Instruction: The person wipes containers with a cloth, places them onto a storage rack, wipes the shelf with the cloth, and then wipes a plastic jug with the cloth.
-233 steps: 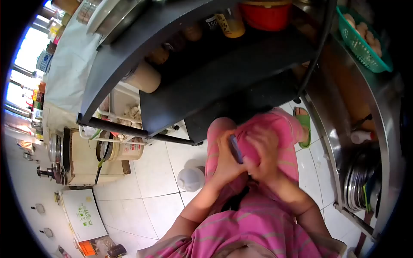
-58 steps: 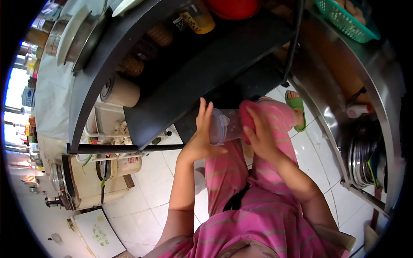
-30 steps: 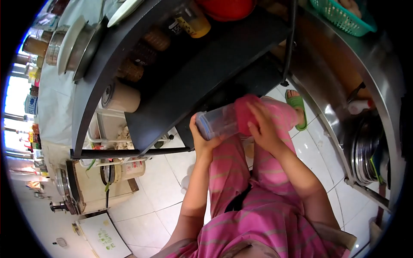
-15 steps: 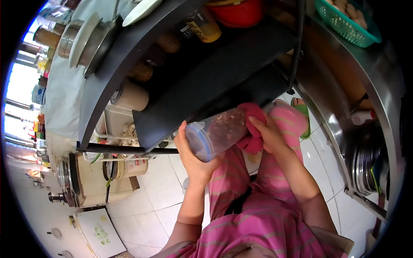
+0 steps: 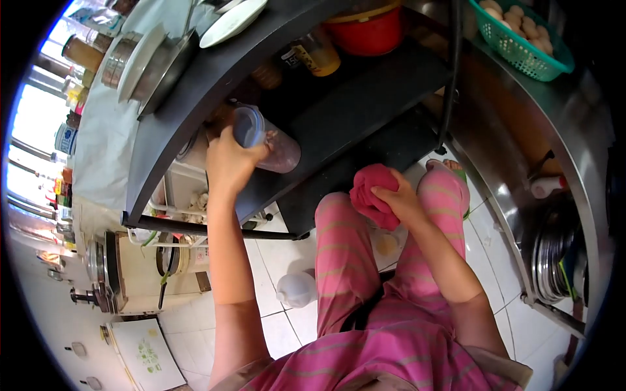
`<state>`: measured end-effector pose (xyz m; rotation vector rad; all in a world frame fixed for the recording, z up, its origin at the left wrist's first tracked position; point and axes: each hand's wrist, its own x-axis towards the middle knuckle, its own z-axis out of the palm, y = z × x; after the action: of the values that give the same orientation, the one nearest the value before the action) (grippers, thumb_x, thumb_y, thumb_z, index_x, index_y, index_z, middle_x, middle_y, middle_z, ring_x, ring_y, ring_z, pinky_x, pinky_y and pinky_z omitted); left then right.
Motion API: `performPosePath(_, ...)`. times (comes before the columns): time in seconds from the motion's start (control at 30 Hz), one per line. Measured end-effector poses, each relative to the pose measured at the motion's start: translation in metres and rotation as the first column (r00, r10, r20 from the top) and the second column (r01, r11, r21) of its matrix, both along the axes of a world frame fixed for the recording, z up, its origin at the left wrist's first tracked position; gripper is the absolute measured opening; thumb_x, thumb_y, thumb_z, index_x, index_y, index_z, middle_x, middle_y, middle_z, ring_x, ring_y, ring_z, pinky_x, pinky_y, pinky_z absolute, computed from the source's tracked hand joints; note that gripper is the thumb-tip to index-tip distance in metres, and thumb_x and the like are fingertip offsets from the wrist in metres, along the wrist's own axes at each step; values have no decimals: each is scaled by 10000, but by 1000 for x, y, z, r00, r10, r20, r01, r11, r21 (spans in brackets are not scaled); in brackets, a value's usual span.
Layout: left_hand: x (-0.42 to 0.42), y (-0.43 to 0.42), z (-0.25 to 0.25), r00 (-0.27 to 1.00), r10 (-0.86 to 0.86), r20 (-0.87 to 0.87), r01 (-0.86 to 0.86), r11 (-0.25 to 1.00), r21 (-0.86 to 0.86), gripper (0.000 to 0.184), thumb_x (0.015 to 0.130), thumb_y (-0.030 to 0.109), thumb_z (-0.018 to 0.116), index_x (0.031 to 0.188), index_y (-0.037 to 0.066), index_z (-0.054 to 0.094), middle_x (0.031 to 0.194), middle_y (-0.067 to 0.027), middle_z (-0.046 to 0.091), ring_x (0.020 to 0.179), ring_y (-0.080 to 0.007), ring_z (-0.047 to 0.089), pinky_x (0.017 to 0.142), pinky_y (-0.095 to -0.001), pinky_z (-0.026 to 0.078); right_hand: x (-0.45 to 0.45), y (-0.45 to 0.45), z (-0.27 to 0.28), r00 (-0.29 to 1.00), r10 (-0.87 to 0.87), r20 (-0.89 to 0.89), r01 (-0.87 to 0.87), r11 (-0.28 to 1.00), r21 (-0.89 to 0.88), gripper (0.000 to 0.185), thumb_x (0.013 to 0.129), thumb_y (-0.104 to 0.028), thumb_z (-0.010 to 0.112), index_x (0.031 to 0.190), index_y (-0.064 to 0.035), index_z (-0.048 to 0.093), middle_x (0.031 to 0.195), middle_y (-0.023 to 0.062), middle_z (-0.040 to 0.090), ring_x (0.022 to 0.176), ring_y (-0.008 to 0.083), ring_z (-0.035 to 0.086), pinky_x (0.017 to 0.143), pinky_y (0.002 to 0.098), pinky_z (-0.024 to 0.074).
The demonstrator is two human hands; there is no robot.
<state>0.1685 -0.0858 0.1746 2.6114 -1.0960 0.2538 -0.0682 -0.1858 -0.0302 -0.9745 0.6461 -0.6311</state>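
The fingers of the left hand (image 5: 231,159) are bent around the lid end of a clear jar (image 5: 279,148). The thumb is on the near side, set apart from the other fingers, which are mostly hidden. The jar is tilted, inside the left part of the black shelf (image 5: 385,85). I can't tell if its bottom touches the board.

The fingers of the right hand (image 5: 402,199) are curled around a dark pink cloth (image 5: 372,195), with the thumb pressing on top. Some of these fingers are hidden too. The cloth is bunched up, just in front of the black shelf.

A red tub (image 5: 365,32) and a cup with yellow at the bottom (image 5: 317,55) are inside the black shelf, near its back. A green basket (image 5: 531,70) of eggs (image 5: 521,26) is to the right of the black shelf. A whitish jug (image 5: 297,289) is on the floor in front of the black shelf.
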Motion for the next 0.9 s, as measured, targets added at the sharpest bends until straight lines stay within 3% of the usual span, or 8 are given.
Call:
performPosePath(0.13,14,-9,-8,997,-73,-26,69,990,-124,771,677,472,805,1149,-86,559,947,-333,649,984,-421,631,866,-397,482,-10,1,-19,999,18,-30,-18,1000,-1,471,816,-91,705,1248,-16,531,1096,86,632,987,159,603,870,294,502)
performPosePath(0.27,14,-11,-45,1000,12,28,-3,953,-301,867,662,359,858,1260,-117,448,1112,-328,604,1067,-388,610,892,-399,478,-20,-2,-22,998,60,-22,-60,998,7,492,829,-112,700,1273,-17,511,1128,96,620,1020,167,591,898,298,487)
performPosePath(0.33,19,-10,-87,989,-126,-79,21,645,-764,1045,618,209,902,1394,-82,266,1309,-274,472,1173,-345,542,949,-410,457,-23,-2,-19,997,71,0,-71,997,16,500,832,-117,699,1281,-14,504,1137,99,615,1029,169,588,907,300,481)
performPosePath(0.4,27,-9,-122,970,-232,-74,126,739,-662,1161,645,153,880,1469,-15,80,1402,-230,374,1264,-341,454,1046,-403,384,-28,0,-13,998,70,0,-70,996,47,502,826,-120,696,1273,-4,499,1138,100,603,1052,184,584,924,296,470)
performPosePath(0.47,16,-15,-134,962,-76,-261,-84,831,-550,1135,684,164,852,1480,21,56,1420,-259,381,1274,-374,454,1060,-404,364,-32,1,-14,996,83,-11,-82,996,41,506,828,-119,695,1279,-5,495,1143,101,601,1052,184,584,927,297,469)
performPosePath(0.77,55,-75,-124,977,-24,-210,-77,883,-463,1153,643,321,866,1478,-14,145,1196,-293,594,1131,-397,582,942,-377,457,-34,4,-15,989,149,-20,-148,988,41,512,843,-147,709,1282,-7,485,1152,98,599,1018,175,585,899,309,484)
performPosePath(0.87,71,-97,-118,943,20,-334,-159,905,-394,1180,657,380,863,1495,2,124,1367,-262,486,1254,-374,496,1019,-392,406,-34,4,-16,983,180,-39,-178,982,59,538,847,-154,709,1307,-9,472,1150,99,601,1015,175,588,886,306,489)
performPosePath(0.9,80,-105,-123,962,-26,-273,-103,888,-447,1183,646,342,857,1484,-12,101,1184,-253,616,1108,-378,598,924,-368,470,-34,5,-18,979,199,-42,-197,979,47,552,849,-157,708,1323,-12,465,1147,100,604,1015,175,589,880,305,492)
